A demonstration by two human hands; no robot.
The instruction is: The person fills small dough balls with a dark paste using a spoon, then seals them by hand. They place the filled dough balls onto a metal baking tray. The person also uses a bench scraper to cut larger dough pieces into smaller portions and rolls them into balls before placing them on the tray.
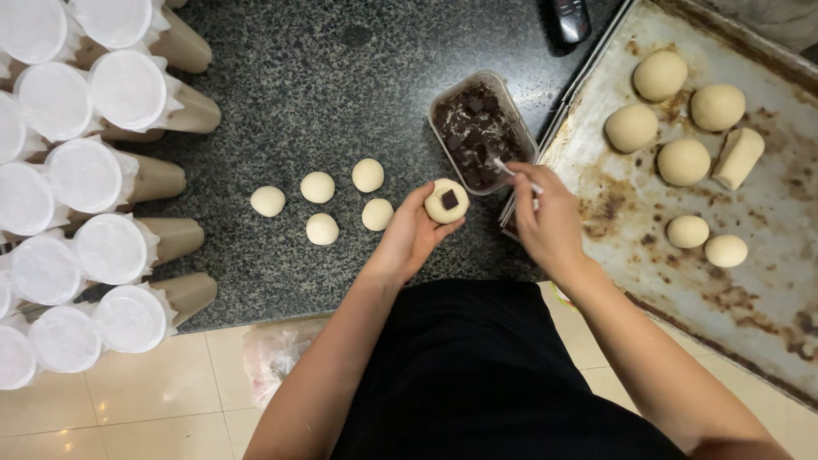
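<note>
Cupping a flattened dough disc [446, 202] topped with a chocolate chunk [449, 199] in left hand [411, 234]. Pinching a white plastic fork [516, 175] tight in right hand [550, 223], over chocolate tub [521, 128].

Single head-worn view, close, straight down over counter [341, 85], seemingly.

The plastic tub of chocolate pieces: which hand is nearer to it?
Right. The right hand sits at the plastic tub's near corner, its white utensil reaching inside. The left hand, cupping a dough disc, is just below the tub, apart.
</note>
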